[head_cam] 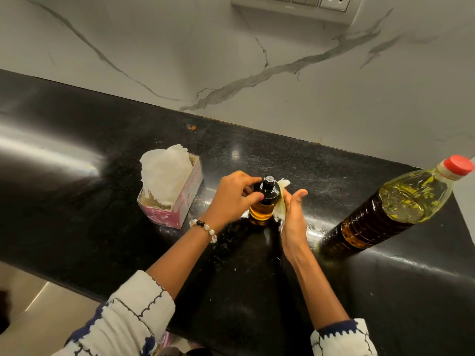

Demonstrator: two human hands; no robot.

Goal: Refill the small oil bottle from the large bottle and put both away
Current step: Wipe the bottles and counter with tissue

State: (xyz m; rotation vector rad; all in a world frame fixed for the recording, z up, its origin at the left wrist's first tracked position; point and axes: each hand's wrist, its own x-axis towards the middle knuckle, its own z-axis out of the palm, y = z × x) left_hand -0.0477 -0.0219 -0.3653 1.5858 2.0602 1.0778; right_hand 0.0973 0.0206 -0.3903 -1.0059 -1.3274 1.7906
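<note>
The left hand (232, 195) grips the black cap of the small amber glass oil bottle (264, 201), steadying it. The right hand (293, 214) presses a white tissue (281, 201) against the opposite side, apparently wiping drips.

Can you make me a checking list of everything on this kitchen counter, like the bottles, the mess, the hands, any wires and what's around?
Surface: black counter, shiny, with pale smears near the bottles.
Job's things: small oil bottle upright, black top on, amber oil inside; large bottle to its right, red cap on, partly full.
Clutter: tissue box with torn-open top, left of the small oil bottle; an orange crumb by the wall.
Hands: left hand grips the small oil bottle's top with curled fingers; right hand presses a tissue against its side.
Cables: nothing seen.
Surroundings: marble wall and a switch panel above.
</note>
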